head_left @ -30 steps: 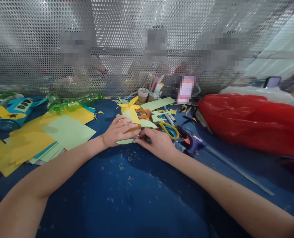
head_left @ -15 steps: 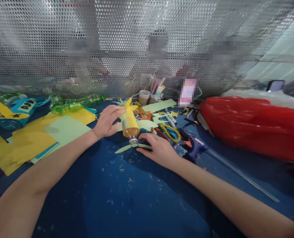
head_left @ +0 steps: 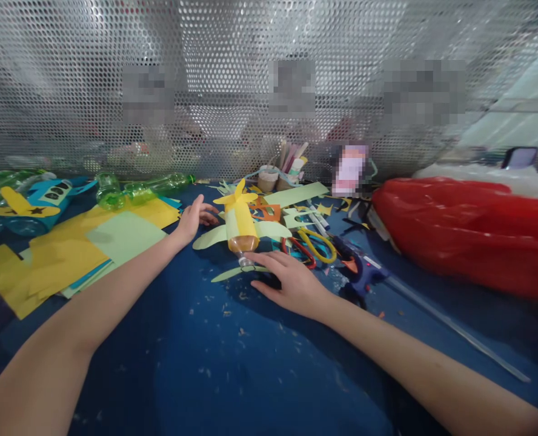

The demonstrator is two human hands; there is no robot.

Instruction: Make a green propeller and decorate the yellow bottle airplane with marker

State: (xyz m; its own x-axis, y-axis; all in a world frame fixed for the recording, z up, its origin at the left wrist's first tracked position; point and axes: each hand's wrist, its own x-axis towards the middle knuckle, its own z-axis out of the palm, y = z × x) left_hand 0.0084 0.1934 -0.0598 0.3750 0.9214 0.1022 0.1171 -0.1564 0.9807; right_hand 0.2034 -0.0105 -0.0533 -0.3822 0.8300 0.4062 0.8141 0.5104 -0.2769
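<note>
A toy plane made from a plastic bottle (head_left: 243,243) lies in the middle of the blue table, its neck towards me. Yellow paper (head_left: 240,221) wraps the bottle, with a yellow tail at the far end. Pale green wings (head_left: 211,237) stick out on both sides, and a pale green paper propeller (head_left: 228,275) sits at the neck. My left hand (head_left: 196,219) is open beside the left wing, apart from the plane. My right hand (head_left: 291,281) reaches to the neck with finger and thumb apart; a fingertip lies at the neck, and part of the propeller is hidden behind it.
Right of the plane lie scissors with yellow handles (head_left: 318,245), a blue glue gun (head_left: 363,271) with a long glue stick, and a red plastic bag (head_left: 469,233). Leftwards are yellow paper sheets (head_left: 64,251), green bottles (head_left: 160,186) and a blue bottle plane (head_left: 46,197). Perforated metal (head_left: 232,48) stands behind.
My left hand has come off the plane and moved left, uncovering the left wing. My right hand stays at the neck, its fingertip now over it. The view has shifted slightly.
</note>
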